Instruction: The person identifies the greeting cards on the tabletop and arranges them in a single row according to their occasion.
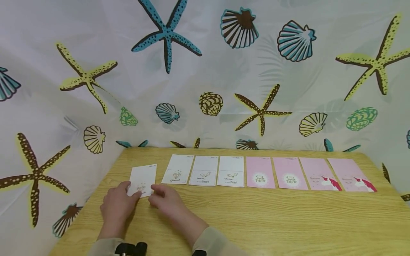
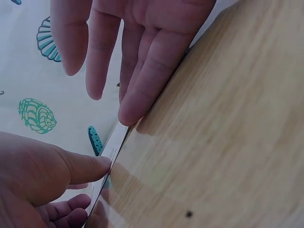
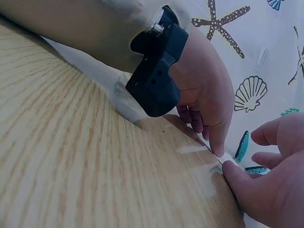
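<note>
A white card (image 1: 143, 179) with a diamond print lies at the left end of a row, slightly turned. My left hand (image 1: 117, 202) holds it at the lower left, thumb on its face and fingers by the left edge. In the left wrist view the left thumb presses on the card (image 2: 113, 145), with the other fingers curled beside it. My right hand (image 1: 169, 202) touches the card's lower right edge. Its fingers look loosely extended in the left wrist view. Right of these hands lies another white diamond card (image 1: 178, 169).
Farther right are two white heart cards (image 1: 203, 170), two pink "Smile More" cards (image 1: 260, 172) and two pink unicorn cards (image 1: 320, 173), side by side. All lie on a wooden table (image 1: 256, 220). A curtain (image 1: 198, 71) printed with starfish and shells hangs behind.
</note>
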Available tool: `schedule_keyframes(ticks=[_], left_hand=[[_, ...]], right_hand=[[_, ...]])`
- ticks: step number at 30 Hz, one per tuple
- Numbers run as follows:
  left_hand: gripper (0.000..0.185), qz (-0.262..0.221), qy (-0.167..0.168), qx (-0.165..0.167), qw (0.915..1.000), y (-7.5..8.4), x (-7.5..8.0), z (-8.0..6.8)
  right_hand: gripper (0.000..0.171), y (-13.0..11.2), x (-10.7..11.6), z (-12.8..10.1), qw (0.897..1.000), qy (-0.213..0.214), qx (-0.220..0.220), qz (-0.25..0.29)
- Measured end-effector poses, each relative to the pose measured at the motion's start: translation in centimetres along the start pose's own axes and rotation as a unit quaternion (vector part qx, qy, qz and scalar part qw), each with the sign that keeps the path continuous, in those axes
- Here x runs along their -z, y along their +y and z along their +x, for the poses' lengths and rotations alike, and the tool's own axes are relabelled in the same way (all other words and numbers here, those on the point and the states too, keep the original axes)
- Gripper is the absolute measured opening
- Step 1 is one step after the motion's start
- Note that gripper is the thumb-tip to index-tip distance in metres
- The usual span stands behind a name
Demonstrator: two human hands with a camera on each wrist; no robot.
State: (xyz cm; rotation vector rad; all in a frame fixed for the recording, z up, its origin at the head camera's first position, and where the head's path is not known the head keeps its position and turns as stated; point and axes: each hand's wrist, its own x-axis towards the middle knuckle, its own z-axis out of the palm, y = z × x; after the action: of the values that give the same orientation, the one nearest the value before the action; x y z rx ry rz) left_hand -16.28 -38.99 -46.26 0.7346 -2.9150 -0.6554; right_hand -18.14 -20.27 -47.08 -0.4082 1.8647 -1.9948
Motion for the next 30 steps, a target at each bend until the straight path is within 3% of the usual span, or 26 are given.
schedule_keyframes(ticks=[14, 30], left_hand=[[0.068, 0.004, 0.012, -0.009, 0.9999, -0.21, -0.24, -0.03], [0.065, 0.006, 0.018, -0.008, 0.9998, 0.03, -0.19, -0.35]], right_hand=[[0.043, -0.52, -0.65, -0.31, 0.998, 0.028, 0.007, -0.057], [0.048, -0.43, -0.66, 0.11, 0.995, 0.032, -0.021, 0.091]])
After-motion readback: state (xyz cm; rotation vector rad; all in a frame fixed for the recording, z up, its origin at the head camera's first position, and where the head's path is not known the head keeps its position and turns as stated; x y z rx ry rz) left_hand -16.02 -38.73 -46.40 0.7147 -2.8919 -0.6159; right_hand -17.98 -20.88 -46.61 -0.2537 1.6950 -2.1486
